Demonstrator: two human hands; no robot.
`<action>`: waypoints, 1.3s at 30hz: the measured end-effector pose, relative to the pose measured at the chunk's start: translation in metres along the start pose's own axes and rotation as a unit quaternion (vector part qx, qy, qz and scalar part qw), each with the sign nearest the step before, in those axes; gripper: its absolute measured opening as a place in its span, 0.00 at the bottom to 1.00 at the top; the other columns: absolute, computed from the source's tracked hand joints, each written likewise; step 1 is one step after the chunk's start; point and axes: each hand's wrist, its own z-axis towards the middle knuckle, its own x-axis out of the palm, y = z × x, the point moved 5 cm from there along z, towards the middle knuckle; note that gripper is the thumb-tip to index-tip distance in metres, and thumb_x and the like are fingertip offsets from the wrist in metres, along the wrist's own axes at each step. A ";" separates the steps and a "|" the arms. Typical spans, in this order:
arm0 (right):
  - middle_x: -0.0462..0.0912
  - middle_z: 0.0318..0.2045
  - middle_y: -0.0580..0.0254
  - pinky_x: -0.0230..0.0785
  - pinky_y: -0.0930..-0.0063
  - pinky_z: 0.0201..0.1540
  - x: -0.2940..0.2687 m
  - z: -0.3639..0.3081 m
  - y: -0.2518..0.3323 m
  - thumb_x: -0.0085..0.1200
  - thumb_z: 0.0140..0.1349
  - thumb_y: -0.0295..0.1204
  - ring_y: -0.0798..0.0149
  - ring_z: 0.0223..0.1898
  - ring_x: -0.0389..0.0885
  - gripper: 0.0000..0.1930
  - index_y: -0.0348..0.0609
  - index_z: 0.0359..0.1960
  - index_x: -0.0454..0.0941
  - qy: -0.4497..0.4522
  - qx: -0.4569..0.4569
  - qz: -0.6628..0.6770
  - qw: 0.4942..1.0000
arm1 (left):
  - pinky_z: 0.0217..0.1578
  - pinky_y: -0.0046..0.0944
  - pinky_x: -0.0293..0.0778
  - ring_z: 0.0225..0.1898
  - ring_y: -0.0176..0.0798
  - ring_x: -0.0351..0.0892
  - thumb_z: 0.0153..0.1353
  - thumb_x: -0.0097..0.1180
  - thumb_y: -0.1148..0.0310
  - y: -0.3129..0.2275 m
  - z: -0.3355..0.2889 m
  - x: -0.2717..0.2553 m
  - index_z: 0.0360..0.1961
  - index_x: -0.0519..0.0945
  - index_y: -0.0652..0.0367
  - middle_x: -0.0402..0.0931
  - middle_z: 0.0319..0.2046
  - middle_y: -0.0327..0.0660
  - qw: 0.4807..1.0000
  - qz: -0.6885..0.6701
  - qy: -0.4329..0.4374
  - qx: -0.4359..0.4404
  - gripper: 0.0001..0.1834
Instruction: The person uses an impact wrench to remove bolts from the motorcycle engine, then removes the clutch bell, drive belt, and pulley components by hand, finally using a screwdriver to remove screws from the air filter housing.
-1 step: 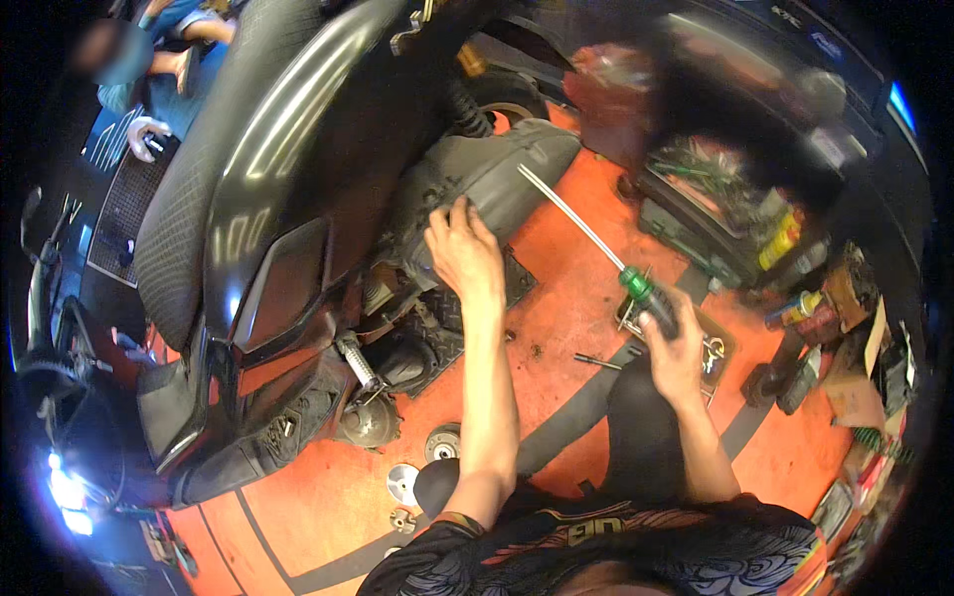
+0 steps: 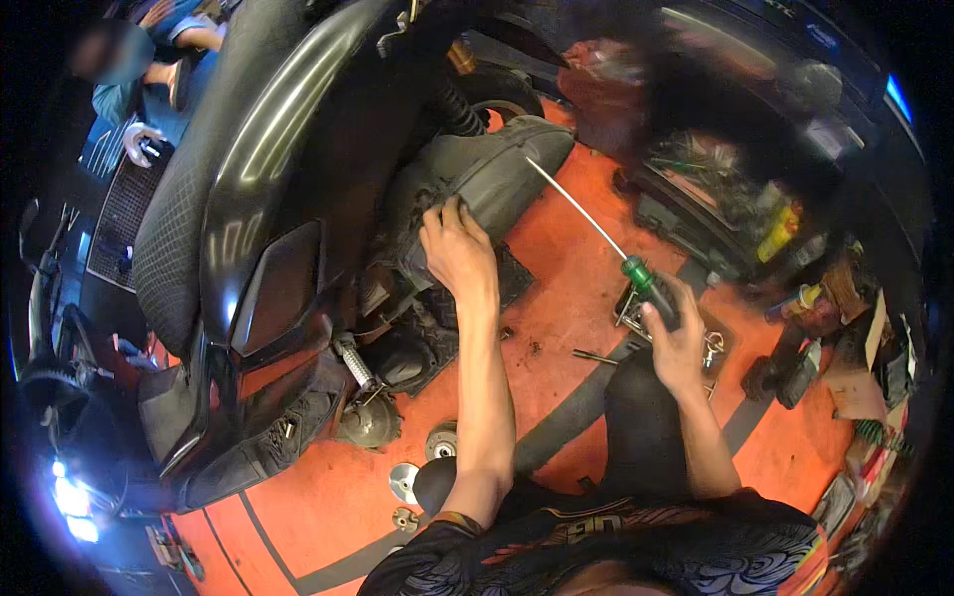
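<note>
My right hand (image 2: 678, 336) is wrapped round the dark grip of a screwdriver (image 2: 641, 278) with a green collar. Its long metal shaft slants up and left, and the tip appears in front of the end of a grey-black housing (image 2: 502, 184) on the scooter. Beside that housing's near edge, my left hand (image 2: 457, 253) has its fingers bent against the dark parts. What those fingertips pinch, if anything, is hidden. The scooter's glossy black body (image 2: 288, 129) rises to the left of my hands.
Below the scooter, round metal parts (image 2: 404, 482) lie on the orange floor. A dark rod (image 2: 596, 358) and a tray of small parts (image 2: 715, 348) are near my right knee. An open toolbox (image 2: 696, 219) stands at right. Beyond the scooter sits another person (image 2: 159, 79).
The screwdriver has tilted slightly, its tip shifting up and right. My left hand stays at the housing, its fingers a little changed in pose.
</note>
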 end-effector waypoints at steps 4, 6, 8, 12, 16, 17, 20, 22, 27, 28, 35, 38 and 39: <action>0.78 0.48 0.53 0.71 0.67 0.55 -0.004 0.015 -0.026 0.59 0.67 0.29 0.62 0.49 0.79 0.21 0.34 0.59 0.73 -0.014 0.020 0.014 1.000 | 0.48 0.51 0.75 0.47 0.57 0.78 0.66 0.56 0.73 0.001 -0.005 0.002 0.46 0.81 0.65 0.77 0.44 0.52 1.000 0.003 0.022 -0.015 0.10; 0.78 0.47 0.54 0.71 0.68 0.54 0.001 0.022 -0.037 0.59 0.67 0.28 0.63 0.48 0.78 0.21 0.35 0.59 0.74 -0.002 0.031 0.069 0.997 | 0.51 0.51 0.74 0.49 0.57 0.77 0.65 0.57 0.75 -0.003 -0.012 0.002 0.46 0.80 0.67 0.77 0.45 0.53 0.999 -0.039 0.006 -0.001 0.10; 0.79 0.47 0.57 0.71 0.71 0.53 0.010 0.030 -0.049 0.59 0.67 0.27 0.66 0.48 0.78 0.21 0.35 0.60 0.74 0.020 0.059 0.093 0.994 | 0.53 0.51 0.72 0.50 0.58 0.77 0.65 0.57 0.76 -0.011 -0.017 0.002 0.46 0.79 0.69 0.76 0.47 0.54 0.997 -0.062 -0.026 0.037 0.11; 0.78 0.45 0.61 0.72 0.75 0.47 0.019 0.046 -0.057 0.59 0.68 0.28 0.71 0.43 0.77 0.21 0.35 0.61 0.73 0.026 -0.019 0.067 0.997 | 0.57 0.50 0.69 0.52 0.59 0.75 0.67 0.54 0.76 -0.024 -0.012 0.013 0.48 0.75 0.72 0.76 0.49 0.58 0.987 -0.141 -0.020 0.070 0.12; 0.78 0.46 0.57 0.68 0.71 0.55 0.024 0.045 -0.072 0.60 0.66 0.27 0.66 0.49 0.76 0.21 0.34 0.59 0.75 0.033 0.062 0.131 0.989 | 0.52 0.50 0.70 0.49 0.60 0.76 0.70 0.48 0.74 -0.033 0.011 0.026 0.48 0.76 0.69 0.76 0.45 0.57 0.981 -0.184 0.017 0.061 0.10; 0.78 0.47 0.57 0.68 0.72 0.55 0.024 0.043 -0.073 0.60 0.66 0.27 0.66 0.49 0.76 0.21 0.34 0.59 0.75 0.032 0.070 0.139 0.987 | 0.51 0.51 0.70 0.48 0.60 0.75 0.70 0.48 0.75 -0.035 0.021 0.029 0.47 0.76 0.69 0.76 0.43 0.57 0.977 -0.196 0.027 0.084 0.10; 0.77 0.48 0.56 0.68 0.71 0.57 0.025 0.040 -0.078 0.60 0.66 0.27 0.65 0.51 0.76 0.21 0.35 0.59 0.74 0.029 0.067 0.150 0.986 | 0.50 0.52 0.71 0.46 0.61 0.75 0.70 0.46 0.74 -0.042 0.049 0.043 0.45 0.78 0.68 0.75 0.41 0.57 0.974 -0.168 0.048 0.142 0.11; 0.78 0.48 0.57 0.69 0.72 0.54 0.026 0.039 -0.081 0.59 0.66 0.27 0.65 0.49 0.77 0.21 0.35 0.60 0.74 0.026 0.059 0.145 0.987 | 0.50 0.52 0.70 0.46 0.61 0.75 0.69 0.46 0.73 -0.044 0.065 0.059 0.46 0.78 0.68 0.75 0.41 0.57 0.974 -0.123 0.084 0.168 0.11; 0.80 0.41 0.63 0.73 0.77 0.35 0.026 0.043 -0.086 0.57 0.70 0.29 0.72 0.37 0.81 0.22 0.37 0.63 0.69 0.036 0.016 0.079 0.996 | 0.50 0.53 0.70 0.47 0.59 0.73 0.68 0.49 0.70 -0.044 0.083 0.088 0.47 0.80 0.65 0.75 0.42 0.54 0.962 -0.001 0.134 0.238 0.13; 0.80 0.40 0.64 0.74 0.78 0.32 0.027 0.044 -0.086 0.56 0.70 0.30 0.73 0.35 0.81 0.23 0.38 0.64 0.69 0.036 0.007 0.068 0.997 | 0.50 0.53 0.70 0.48 0.58 0.73 0.67 0.49 0.69 -0.043 0.082 0.090 0.48 0.80 0.65 0.76 0.42 0.53 0.961 0.008 0.135 0.241 0.13; 0.77 0.49 0.58 0.69 0.70 0.56 0.028 0.040 -0.089 0.59 0.66 0.26 0.65 0.51 0.77 0.21 0.36 0.60 0.74 0.024 0.086 0.167 0.982 | 0.50 0.53 0.70 0.48 0.56 0.74 0.67 0.50 0.68 -0.041 0.075 0.092 0.49 0.81 0.63 0.76 0.42 0.51 0.962 0.025 0.127 0.241 0.14; 0.78 0.49 0.57 0.69 0.70 0.57 0.027 0.040 -0.087 0.59 0.66 0.27 0.65 0.52 0.77 0.21 0.36 0.60 0.74 0.024 0.088 0.164 0.982 | 0.50 0.52 0.70 0.48 0.56 0.74 0.67 0.51 0.68 -0.041 0.076 0.092 0.49 0.81 0.63 0.76 0.43 0.50 0.962 0.024 0.129 0.239 0.14; 0.78 0.50 0.57 0.69 0.70 0.57 0.027 0.040 -0.086 0.59 0.65 0.27 0.65 0.52 0.77 0.21 0.35 0.60 0.74 0.024 0.090 0.149 0.984 | 0.50 0.52 0.70 0.48 0.56 0.74 0.67 0.51 0.68 -0.041 0.076 0.093 0.49 0.81 0.63 0.76 0.43 0.50 0.962 0.029 0.136 0.236 0.14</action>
